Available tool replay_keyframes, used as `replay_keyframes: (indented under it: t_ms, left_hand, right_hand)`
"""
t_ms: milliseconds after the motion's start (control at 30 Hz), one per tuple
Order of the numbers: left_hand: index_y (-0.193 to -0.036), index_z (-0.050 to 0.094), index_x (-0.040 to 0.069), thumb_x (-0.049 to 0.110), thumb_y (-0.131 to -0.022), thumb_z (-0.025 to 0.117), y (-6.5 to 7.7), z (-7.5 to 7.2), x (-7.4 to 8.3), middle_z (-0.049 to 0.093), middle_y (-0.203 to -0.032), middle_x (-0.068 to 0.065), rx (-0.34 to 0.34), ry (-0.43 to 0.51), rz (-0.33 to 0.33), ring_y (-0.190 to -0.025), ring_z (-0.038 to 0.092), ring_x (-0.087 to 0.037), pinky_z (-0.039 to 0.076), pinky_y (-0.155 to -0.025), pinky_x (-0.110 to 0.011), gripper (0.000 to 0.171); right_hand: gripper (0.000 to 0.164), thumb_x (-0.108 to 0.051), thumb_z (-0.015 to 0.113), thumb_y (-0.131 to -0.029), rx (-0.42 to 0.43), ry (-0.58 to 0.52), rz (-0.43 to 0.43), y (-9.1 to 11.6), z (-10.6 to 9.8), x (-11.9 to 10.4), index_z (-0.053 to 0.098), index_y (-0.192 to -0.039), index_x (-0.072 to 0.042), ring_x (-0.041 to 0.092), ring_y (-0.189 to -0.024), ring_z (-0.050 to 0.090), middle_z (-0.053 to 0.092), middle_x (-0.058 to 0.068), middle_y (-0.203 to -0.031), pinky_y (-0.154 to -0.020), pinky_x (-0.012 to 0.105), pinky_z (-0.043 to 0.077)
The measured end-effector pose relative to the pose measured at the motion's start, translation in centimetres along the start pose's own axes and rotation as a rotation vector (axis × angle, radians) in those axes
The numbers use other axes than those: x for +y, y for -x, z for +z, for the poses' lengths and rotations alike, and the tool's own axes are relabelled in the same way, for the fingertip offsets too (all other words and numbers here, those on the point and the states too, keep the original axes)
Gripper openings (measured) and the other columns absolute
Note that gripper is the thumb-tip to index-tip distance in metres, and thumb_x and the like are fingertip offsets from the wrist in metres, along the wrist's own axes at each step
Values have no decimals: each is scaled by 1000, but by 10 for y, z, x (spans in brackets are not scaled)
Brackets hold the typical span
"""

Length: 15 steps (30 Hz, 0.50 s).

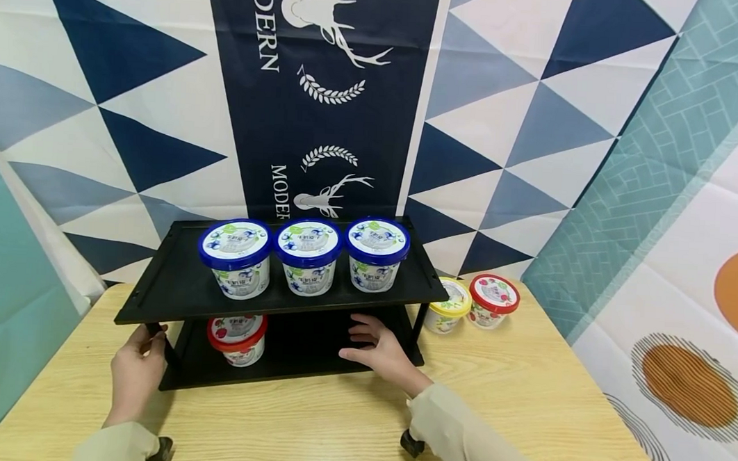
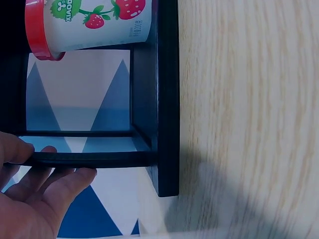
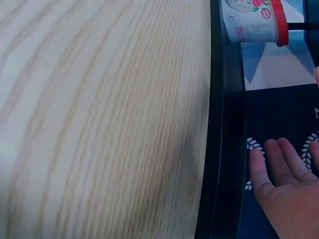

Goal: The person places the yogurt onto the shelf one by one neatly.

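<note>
Sleeves (image 1: 465,430) are seen nearest; black post (image 2: 114,160) is pinched by left hand (image 1: 139,371), right hand (image 1: 380,351) held empty, fingers spread, at the lower tier (image 1: 307,342). Shelf (image 1: 176,255) is set ahead, long axis left-to-right; its red-lidded tub (image 1: 239,342) is placed nearer left hand.

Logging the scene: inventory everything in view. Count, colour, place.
Blue-lidded tubs: 3, blue-white, upper shelf
Red-lidded tubs: 2, red-white, lower shelf and table
Yellow-lidded tub: 1, yellow-white, table, right of rack
Rack: 1, black, on table
Table: 1, light wood, below rack
Backdrops: pieces unclear; blue, white, teal, orange; behind and sides
Wrist pieces: 2, black, at sleeves
Sleeves: 2, beige, forearms
Left hand: 1, bare, gripping rack's front left post
Right hand: 1, bare, by lower shelf, holding nothing
</note>
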<state>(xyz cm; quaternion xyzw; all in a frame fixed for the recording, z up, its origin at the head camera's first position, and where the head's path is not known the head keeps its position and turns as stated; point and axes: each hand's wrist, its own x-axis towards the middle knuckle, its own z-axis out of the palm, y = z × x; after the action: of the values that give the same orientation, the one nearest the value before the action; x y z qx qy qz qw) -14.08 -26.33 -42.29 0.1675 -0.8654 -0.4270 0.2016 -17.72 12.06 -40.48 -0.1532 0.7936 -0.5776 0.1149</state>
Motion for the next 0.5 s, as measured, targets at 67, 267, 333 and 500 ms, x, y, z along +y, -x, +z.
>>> replay_keyframes:
  t_ms: [67, 267, 333, 500]
  left_hand:
    - [-118, 59, 3, 17, -98, 39, 1, 0, 0, 61, -119, -23, -11, 7, 1, -106, 57, -30, 32, -59, -2, 31]
    - [-118, 58, 3, 17, -99, 38, 0, 0, 0, 60, -121, -23, -18, 17, -3, -111, 55, -36, 30, -59, 0, 31]
    - [-118, 58, 3, 17, -99, 39, 0, 0, 1, 60, -121, -22, -16, 15, -4, -111, 55, -36, 30, -59, 0, 31]
    - [-117, 58, 3, 16, -98, 39, -1, 1, 2, 61, -119, -22, -9, 7, -14, -110, 55, -34, 30, -59, 0, 30]
  right_hand:
    - [70, -20, 71, -84, 1, -8, 12, 3, -3, -2, 35, -142, -5, 38, -120, 49, 49, 23, -132, -94, 39, 47]
    - [66, -18, 71, -83, 50, -23, 16, 3, -11, 12, 38, -141, -11, 33, -119, 51, 52, 17, -131, -94, 38, 47]
    - [66, -18, 72, -83, 76, -27, 7, 2, -14, 20, 40, -140, -12, 31, -118, 53, 53, 17, -130, -94, 37, 47]
    - [65, -18, 73, -81, 104, -46, -32, 8, -21, 25, 42, -137, -9, 33, -115, 54, 53, 23, -129, -92, 36, 48]
